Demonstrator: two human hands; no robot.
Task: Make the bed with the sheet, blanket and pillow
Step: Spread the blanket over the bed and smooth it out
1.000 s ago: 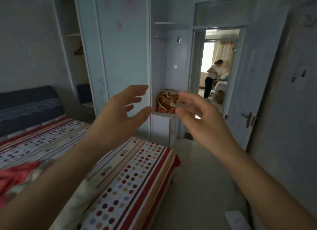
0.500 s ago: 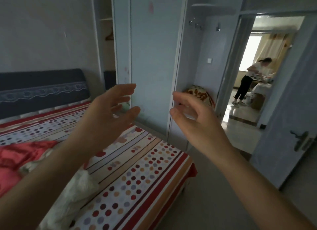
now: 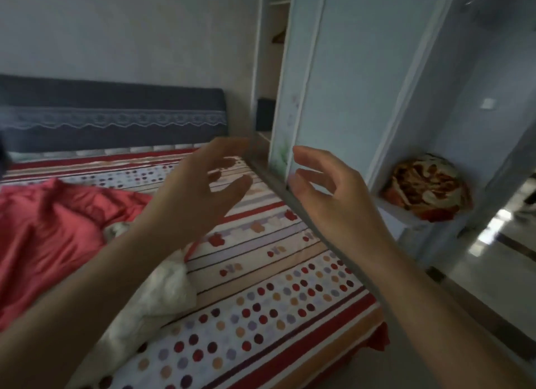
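Note:
The bed carries a sheet (image 3: 261, 290) with stripes and coloured dots, spread flat across the mattress. A crumpled red blanket (image 3: 52, 238) with a white lining (image 3: 156, 296) lies bunched on the bed's left part. My left hand (image 3: 197, 191) and my right hand (image 3: 333, 203) hover in the air above the bed, palms turned toward each other, fingers loosely spread and holding nothing. A rolled orange-patterned bundle (image 3: 426, 188), perhaps a pillow or quilt, sits on a white stand at the right.
A dark padded headboard (image 3: 116, 113) runs along the wall behind the bed. A pale wardrobe (image 3: 348, 78) stands close to the bed's right side, with a narrow gap between. Tiled floor (image 3: 507, 267) and a doorway lie at the far right.
The view has swung left and down, from the doorway toward the bed. The person in the other room has left the view. Both hands stay raised and empty.

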